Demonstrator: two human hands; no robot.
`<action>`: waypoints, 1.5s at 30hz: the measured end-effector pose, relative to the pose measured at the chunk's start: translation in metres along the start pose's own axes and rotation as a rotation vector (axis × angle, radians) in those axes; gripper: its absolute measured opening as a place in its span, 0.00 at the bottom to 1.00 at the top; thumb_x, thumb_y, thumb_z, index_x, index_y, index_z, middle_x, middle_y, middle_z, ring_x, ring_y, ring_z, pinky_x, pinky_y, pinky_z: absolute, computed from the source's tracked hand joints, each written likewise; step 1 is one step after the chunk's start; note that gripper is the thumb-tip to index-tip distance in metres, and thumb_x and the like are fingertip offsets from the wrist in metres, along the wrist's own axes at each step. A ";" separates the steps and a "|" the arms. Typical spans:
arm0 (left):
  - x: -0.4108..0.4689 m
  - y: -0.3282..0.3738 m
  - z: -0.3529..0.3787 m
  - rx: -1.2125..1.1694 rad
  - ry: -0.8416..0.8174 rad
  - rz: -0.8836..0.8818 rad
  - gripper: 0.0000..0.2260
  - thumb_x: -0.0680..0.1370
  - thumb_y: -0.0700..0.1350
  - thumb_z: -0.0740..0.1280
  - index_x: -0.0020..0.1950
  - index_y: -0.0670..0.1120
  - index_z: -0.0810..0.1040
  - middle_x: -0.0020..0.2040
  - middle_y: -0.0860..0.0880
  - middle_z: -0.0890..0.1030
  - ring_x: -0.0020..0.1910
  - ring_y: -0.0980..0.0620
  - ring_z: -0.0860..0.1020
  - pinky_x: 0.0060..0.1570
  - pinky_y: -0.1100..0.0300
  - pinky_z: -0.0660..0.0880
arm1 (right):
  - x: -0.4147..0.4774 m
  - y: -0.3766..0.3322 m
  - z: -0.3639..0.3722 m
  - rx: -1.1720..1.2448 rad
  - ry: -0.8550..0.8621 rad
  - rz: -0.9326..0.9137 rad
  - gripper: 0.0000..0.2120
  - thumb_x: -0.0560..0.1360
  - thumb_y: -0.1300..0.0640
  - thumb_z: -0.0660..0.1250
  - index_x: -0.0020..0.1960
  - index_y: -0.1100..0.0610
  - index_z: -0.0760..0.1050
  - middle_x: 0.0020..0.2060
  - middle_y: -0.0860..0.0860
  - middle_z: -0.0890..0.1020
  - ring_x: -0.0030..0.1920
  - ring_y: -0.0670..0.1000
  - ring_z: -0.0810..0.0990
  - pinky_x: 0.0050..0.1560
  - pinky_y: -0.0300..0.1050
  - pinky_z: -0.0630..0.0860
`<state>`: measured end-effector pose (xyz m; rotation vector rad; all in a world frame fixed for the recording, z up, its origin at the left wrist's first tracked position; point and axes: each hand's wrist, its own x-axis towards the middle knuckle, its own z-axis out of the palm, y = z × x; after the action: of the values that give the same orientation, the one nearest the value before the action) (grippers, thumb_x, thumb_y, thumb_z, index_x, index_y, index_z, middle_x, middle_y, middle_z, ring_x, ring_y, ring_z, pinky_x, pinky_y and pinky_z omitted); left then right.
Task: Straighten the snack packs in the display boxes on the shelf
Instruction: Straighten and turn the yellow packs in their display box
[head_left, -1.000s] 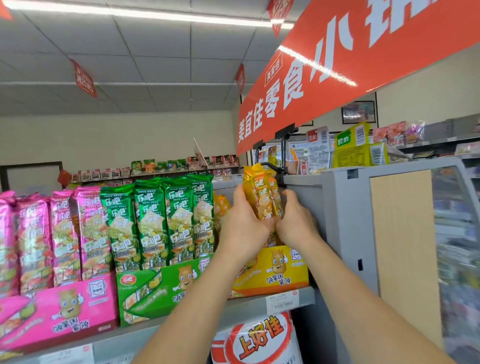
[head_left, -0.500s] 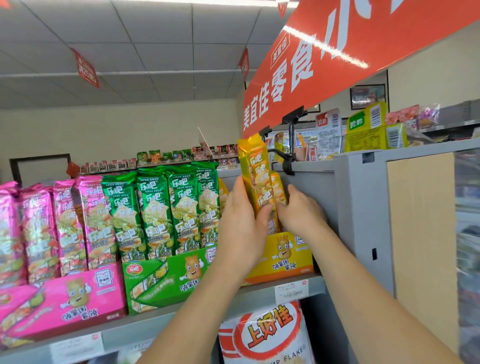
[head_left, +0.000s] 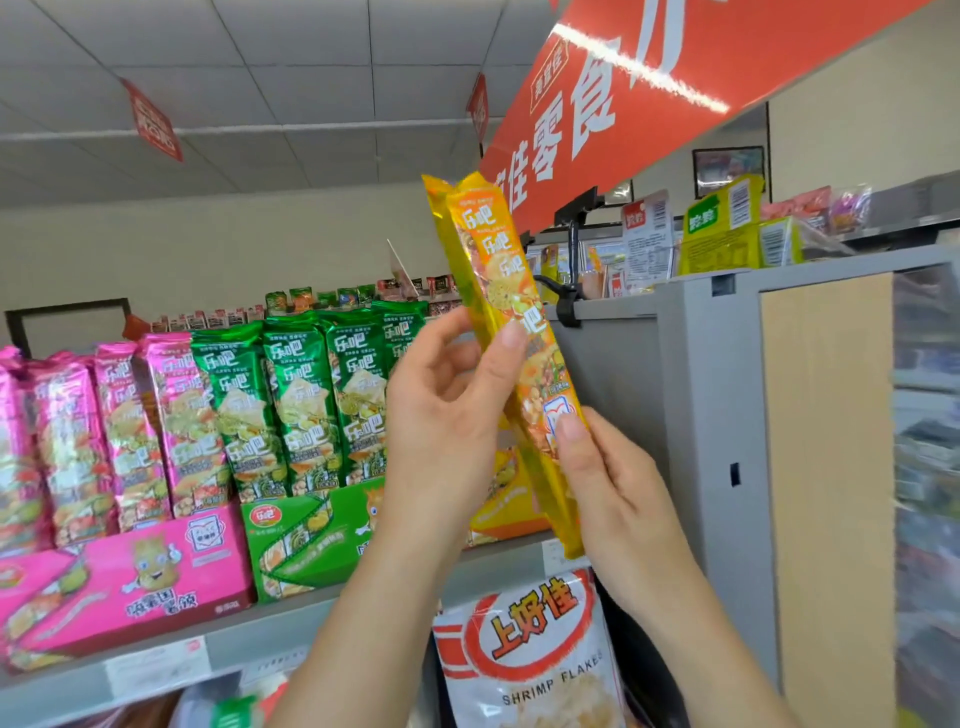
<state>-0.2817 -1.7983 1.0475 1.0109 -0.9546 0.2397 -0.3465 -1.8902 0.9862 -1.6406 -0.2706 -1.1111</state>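
While the two yellow snack packs (head_left: 493, 260) are held up at the centre of the frame, one pressed flat behind the other, they lean with their tops toward the upper left. The left hand (head_left: 441, 415) grips them about halfway up, thumb across the front and fingers curled behind. The right hand (head_left: 618, 493) pinches the lower part, thumb on the front face. Both packs are clear of the yellow display box (head_left: 506, 512), which sits on the shelf (head_left: 260, 634) just behind the hands and is mostly hidden by them. Left of it, green packs (head_left: 306, 400) stand upright in a green box (head_left: 306, 540), and further left pink packs (head_left: 104, 431) stand in a pink box (head_left: 130, 587). At the bottom of the frame, below the shelf, is a bag of shrimp flakes (head_left: 530, 649). A red banner (head_left: 623, 88) crosses the upper right, above a grey cabinet (head_left: 717, 415).
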 end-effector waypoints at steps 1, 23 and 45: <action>-0.002 0.001 -0.002 -0.047 -0.003 -0.032 0.20 0.72 0.54 0.68 0.59 0.43 0.78 0.47 0.46 0.84 0.43 0.54 0.81 0.41 0.58 0.79 | -0.008 0.000 -0.001 0.067 -0.008 0.082 0.19 0.77 0.37 0.57 0.51 0.47 0.81 0.38 0.46 0.85 0.37 0.42 0.82 0.37 0.32 0.76; -0.060 -0.016 -0.025 -0.308 0.146 -0.054 0.10 0.78 0.44 0.66 0.37 0.48 0.82 0.29 0.56 0.75 0.28 0.60 0.70 0.30 0.65 0.69 | -0.093 -0.007 -0.004 0.199 -0.151 0.353 0.16 0.71 0.37 0.65 0.56 0.38 0.79 0.37 0.47 0.83 0.33 0.47 0.80 0.30 0.42 0.78; -0.127 -0.029 -0.032 -0.045 -0.039 -0.291 0.10 0.71 0.47 0.73 0.50 0.49 0.79 0.39 0.49 0.84 0.34 0.56 0.80 0.31 0.63 0.77 | -0.098 0.000 0.014 0.281 0.004 0.497 0.23 0.70 0.33 0.63 0.53 0.49 0.79 0.42 0.53 0.85 0.39 0.55 0.85 0.38 0.53 0.81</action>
<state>-0.3219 -1.7582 0.9266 1.1019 -0.8316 -0.0438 -0.3917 -1.8440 0.9106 -1.3532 -0.0084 -0.6643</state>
